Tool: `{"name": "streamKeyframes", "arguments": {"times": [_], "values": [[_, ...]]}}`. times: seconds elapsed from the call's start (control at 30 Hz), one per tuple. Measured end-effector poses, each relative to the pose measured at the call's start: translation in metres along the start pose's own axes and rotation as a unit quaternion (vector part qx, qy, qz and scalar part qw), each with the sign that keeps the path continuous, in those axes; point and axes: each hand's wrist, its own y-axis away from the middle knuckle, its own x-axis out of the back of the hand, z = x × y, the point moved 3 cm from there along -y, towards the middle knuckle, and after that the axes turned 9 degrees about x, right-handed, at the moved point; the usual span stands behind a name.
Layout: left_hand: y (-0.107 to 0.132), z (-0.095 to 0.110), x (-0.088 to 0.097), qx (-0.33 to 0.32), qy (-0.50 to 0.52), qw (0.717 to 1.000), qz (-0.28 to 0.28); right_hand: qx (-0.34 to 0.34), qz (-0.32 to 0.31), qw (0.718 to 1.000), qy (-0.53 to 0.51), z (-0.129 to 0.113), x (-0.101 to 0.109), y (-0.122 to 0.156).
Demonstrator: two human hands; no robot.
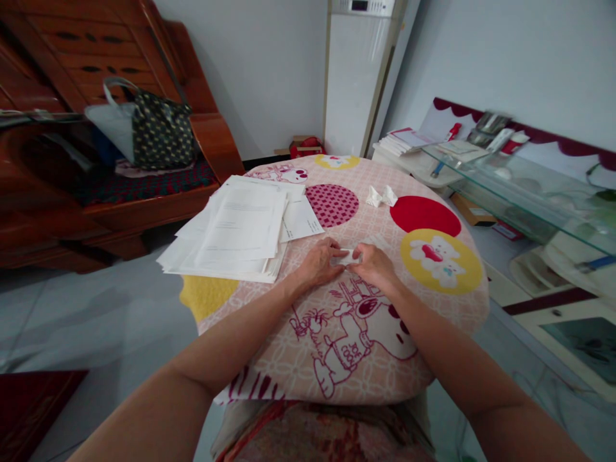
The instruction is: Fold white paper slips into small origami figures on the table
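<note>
A small piece of white paper (347, 256) lies low over the table's near half, between my two hands. My left hand (321, 263) has its fingers closed on the paper's left side. On the right side, my right hand (373, 264) pinches the same piece, thumb toward the middle. The fingers cover part of the paper, so its full shape is hidden. Beyond my hands stand two small folded paper pieces (382, 196), white and pointed. A stack of printed paper sheets (240, 224) is spread to the left of my left hand.
A patterned cloth (370, 378) covers the round table. To the right stands a glass-topped cabinet (520, 186) with papers and containers on it. At the left, a wooden bench (158, 205) holds a dotted bag (162, 131). A tall white air conditioner (357, 77) stands behind.
</note>
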Motion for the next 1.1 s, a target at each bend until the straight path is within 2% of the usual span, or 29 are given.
{"name": "streamKeyframes", "arguments": {"times": [0.2, 0.47, 0.63, 0.8, 0.97, 1.1], "values": [[0.0, 0.001, 0.0, -0.002, 0.0, 1.0, 0.0, 0.004, -0.027, 1.0, -0.013, 0.002, 0.001, -0.003], [0.001, -0.002, -0.002, 0.004, 0.009, 1.0, 0.001, 0.012, -0.019, 1.0, -0.019, 0.007, 0.002, -0.003], [0.001, -0.003, -0.003, 0.006, 0.014, 1.0, 0.005, 0.004, -0.041, 0.995, -0.09, 0.022, 0.006, 0.0], [0.0, -0.003, -0.003, 0.012, 0.022, 1.0, 0.003, -0.023, -0.064, 0.977, -0.201, 0.028, 0.003, 0.003], [-0.002, -0.005, -0.005, 0.036, 0.036, 0.999, 0.006, 0.004, 0.018, 0.998, -0.067, 0.019, 0.002, 0.005], [-0.006, -0.013, -0.005, 0.029, 0.065, 0.997, -0.012, 0.008, 0.006, 0.998, -0.063, 0.017, 0.001, 0.007]]}}
